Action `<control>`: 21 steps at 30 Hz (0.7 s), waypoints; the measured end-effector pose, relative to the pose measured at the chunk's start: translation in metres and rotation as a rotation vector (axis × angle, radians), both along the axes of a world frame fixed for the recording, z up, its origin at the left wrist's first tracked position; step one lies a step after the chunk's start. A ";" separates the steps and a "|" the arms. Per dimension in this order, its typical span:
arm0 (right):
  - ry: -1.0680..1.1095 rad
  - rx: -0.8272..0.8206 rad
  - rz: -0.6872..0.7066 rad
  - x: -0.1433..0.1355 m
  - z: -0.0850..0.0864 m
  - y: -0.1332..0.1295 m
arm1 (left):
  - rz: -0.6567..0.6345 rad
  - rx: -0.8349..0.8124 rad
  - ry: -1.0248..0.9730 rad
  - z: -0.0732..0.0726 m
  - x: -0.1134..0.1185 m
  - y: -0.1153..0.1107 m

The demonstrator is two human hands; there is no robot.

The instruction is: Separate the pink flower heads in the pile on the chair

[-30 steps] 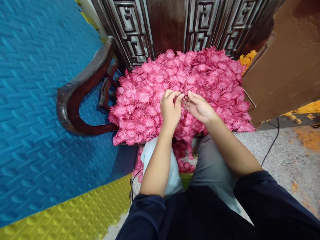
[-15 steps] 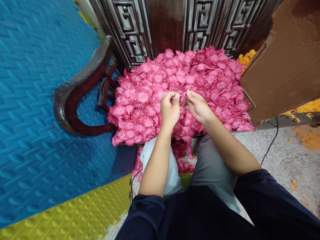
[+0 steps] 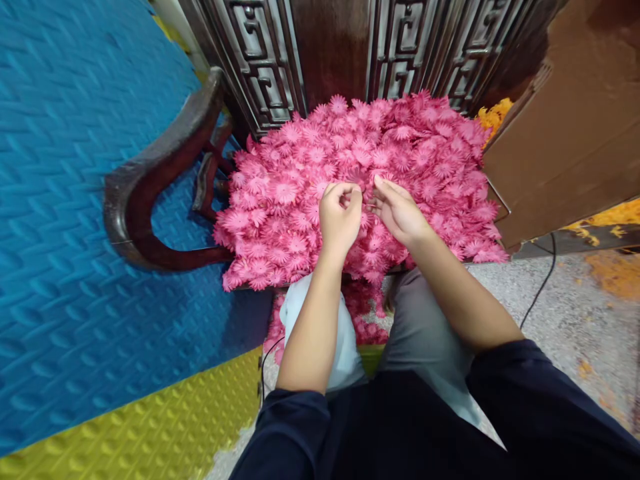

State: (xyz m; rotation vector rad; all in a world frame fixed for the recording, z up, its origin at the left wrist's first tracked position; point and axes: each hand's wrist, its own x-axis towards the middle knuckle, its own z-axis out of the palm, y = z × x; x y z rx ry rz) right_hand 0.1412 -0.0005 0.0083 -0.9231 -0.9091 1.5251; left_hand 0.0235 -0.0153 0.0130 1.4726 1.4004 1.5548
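Observation:
My left hand (image 3: 341,217) is closed in a pinch above a big heap of pink artificial flowers (image 3: 280,220). A darker pink flower (image 3: 356,176) shows at its fingertips and appears to be held there. My right hand (image 3: 399,212) hovers just to the right, palm turned inward, its fingers apart and nothing visible in them. A small gap separates the two hands. Loose pink flowers lie all around beneath both.
The heap covers the seat of a dark wooden chair with a curved armrest (image 3: 165,147) and carved back (image 3: 333,53). A cardboard box (image 3: 575,133) stands at right, with orange pieces (image 3: 615,215) near it. Blue matting (image 3: 75,200) lies left; more pink flowers (image 3: 367,313) are below, between the knees.
The right hand's fingers have spread slightly and moved up a little from the flower. My left hand keeps its pinch in nearly the same spot.

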 end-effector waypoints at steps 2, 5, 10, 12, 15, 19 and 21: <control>-0.031 0.034 -0.003 -0.002 0.002 -0.002 | 0.035 0.003 0.054 0.000 0.000 0.000; -0.104 0.140 -0.063 -0.005 0.005 -0.003 | 0.068 0.017 0.137 -0.001 0.000 -0.001; -0.103 0.157 -0.089 -0.007 0.004 -0.004 | 0.049 0.014 0.087 -0.002 0.000 -0.002; -0.031 0.062 -0.048 -0.007 0.003 -0.005 | 0.034 0.011 0.010 -0.002 0.000 -0.002; 0.113 -0.141 0.042 -0.008 0.001 -0.006 | -0.007 -0.030 -0.169 -0.001 0.000 -0.001; 0.171 -0.191 0.065 -0.010 0.000 -0.006 | -0.034 -0.086 -0.242 0.000 -0.002 0.000; 0.120 -0.110 0.014 -0.010 0.000 -0.005 | -0.016 -0.052 -0.150 0.001 -0.002 0.000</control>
